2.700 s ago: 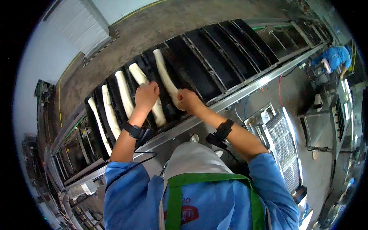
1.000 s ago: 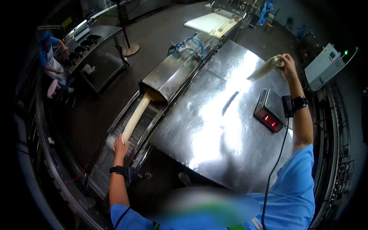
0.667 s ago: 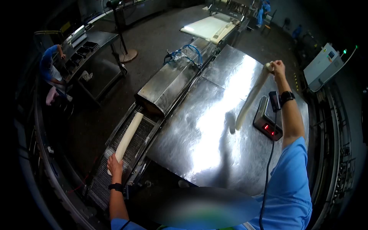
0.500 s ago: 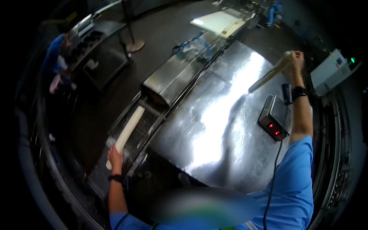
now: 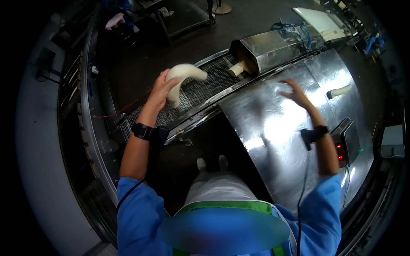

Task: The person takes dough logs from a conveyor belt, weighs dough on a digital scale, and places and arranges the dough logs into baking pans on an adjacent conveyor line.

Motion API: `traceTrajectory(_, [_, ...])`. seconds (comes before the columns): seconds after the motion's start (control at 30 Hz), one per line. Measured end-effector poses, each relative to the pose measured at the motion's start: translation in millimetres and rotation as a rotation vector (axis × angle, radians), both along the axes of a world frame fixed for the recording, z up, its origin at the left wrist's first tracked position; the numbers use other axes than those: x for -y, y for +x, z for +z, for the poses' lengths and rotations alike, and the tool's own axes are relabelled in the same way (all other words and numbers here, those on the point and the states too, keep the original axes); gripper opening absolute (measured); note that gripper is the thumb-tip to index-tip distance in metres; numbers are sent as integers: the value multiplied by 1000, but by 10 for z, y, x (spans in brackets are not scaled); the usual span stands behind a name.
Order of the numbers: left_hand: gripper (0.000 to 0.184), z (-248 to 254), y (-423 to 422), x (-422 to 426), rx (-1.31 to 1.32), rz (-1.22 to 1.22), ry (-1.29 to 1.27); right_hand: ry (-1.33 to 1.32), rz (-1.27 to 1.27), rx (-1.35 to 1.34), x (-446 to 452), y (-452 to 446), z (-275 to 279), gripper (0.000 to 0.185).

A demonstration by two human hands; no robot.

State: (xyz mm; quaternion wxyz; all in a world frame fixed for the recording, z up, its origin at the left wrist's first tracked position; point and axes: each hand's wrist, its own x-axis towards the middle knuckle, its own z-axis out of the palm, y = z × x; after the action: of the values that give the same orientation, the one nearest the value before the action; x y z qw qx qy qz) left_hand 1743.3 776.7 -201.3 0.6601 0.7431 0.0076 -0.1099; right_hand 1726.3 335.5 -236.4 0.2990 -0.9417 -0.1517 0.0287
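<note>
My left hand (image 5: 162, 87) grips a thick pale dough roll (image 5: 183, 73) near its middle, and both of its ends droop above the mesh conveyor (image 5: 200, 94). My right hand (image 5: 297, 94) is over the shiny metal table (image 5: 277, 149), fingers apart, holding nothing. A shorter-looking piece of dough (image 5: 340, 91) lies on the far part of that table, beyond my right hand. Another dough roll (image 5: 235, 70) pokes out of the opening of the metal housing (image 5: 277, 47) onto the mesh.
A scale (image 5: 346, 143) with red digits stands on the table at the right, a cable running near it. Behind the conveyor is a dark low table (image 5: 183, 18). A white belt (image 5: 322, 22) lies beyond the housing. A metal rail (image 5: 87, 85) curves along the left.
The view has swung left and down. My left hand has lifted its dough roll off the mesh. My right hand has let go of its piece, and another roll has appeared at the housing opening.
</note>
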Motion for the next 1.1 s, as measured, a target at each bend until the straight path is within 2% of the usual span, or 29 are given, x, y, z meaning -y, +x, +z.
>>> traceTrajectory(0.03, [37,207,-42,125,12,-12,-169,127,83,-25,-461,-28,-4,54])
traceTrajectory(0.07, [38,352,-77,217,18,-31,-339,124,170,61,-907,-73,49,64])
traceTrajectory(0.1, [38,451,-105,273,20,-49,-338,320,160,67,-1311,-108,56,78])
traceTrajectory(0.17, [40,563,-175,340,-7,-71,-562,406,197,327,-1968,-180,116,95])
traceTrajectory(0.2, [38,573,-225,348,3,-109,-590,364,147,400,-2205,-255,152,101])
traceTrajectory(0.23, [38,583,-311,365,-4,-139,-594,494,145,502,-2417,-290,158,108])
traceTrajectory(0.33, [37,556,-576,411,-40,-153,-750,509,-42,373,-2565,-587,272,106])
traceTrajectory(0.4, [37,420,-685,434,-202,-90,-931,493,-43,343,-2498,-714,260,94])
traceTrajectory(0.43, [37,367,-723,459,-291,-53,-1016,486,-58,343,-2474,-804,262,94])
traceTrajectory(0.5, [38,281,-767,610,-349,-123,-1001,682,-154,99,-2392,-984,273,84])
traceTrajectory(0.53, [40,220,-764,696,-369,-172,-968,690,-223,9,-2319,-1036,238,74])
traceTrajectory(0.57, [41,143,-736,788,-393,-223,-935,680,-245,11,-2230,-1068,90,74])
traceTrajectory(0.63, [44,-156,-527,914,-459,-390,-767,1229,-293,-332,-1999,-1144,-246,65])
traceTrajectory(0.67, [46,-398,-378,912,-504,-541,-644,1396,-341,-526,-1894,-1259,-130,57])
traceTrajectory(0.7, [46,-418,-365,977,-484,-536,-479,1539,-304,-607,-1765,-1335,-150,52])
traceTrajectory(0.77, [41,-560,-345,1117,-291,-509,-190,1602,-376,-572,-1543,-1470,-154,50])
traceTrajectory(0.83, [31,-842,-190,1071,37,-391,16,1599,-424,-517,-1300,-1604,-169,53])
traceTrajectory(0.87, [27,-1054,-11,1019,232,-278,216,1609,-445,-513,-1092,-1664,-191,54])
traceTrajectory(0.9, [29,-1119,73,968,270,-73,451,1594,-512,-474,-922,-1738,-44,54])
traceTrajectory(0.97, [38,-1516,467,676,577,-37,805,1581,-531,-337,-398,-1856,-63,54])
traceTrajectory(1.03, [56,-1773,723,455,419,-51,1002,1491,-570,-234,187,-2038,20,54])
traceTrajectory(1.1, [64,-1809,773,471,263,-59,1086,1206,-672,-24,813,-2257,201,58])
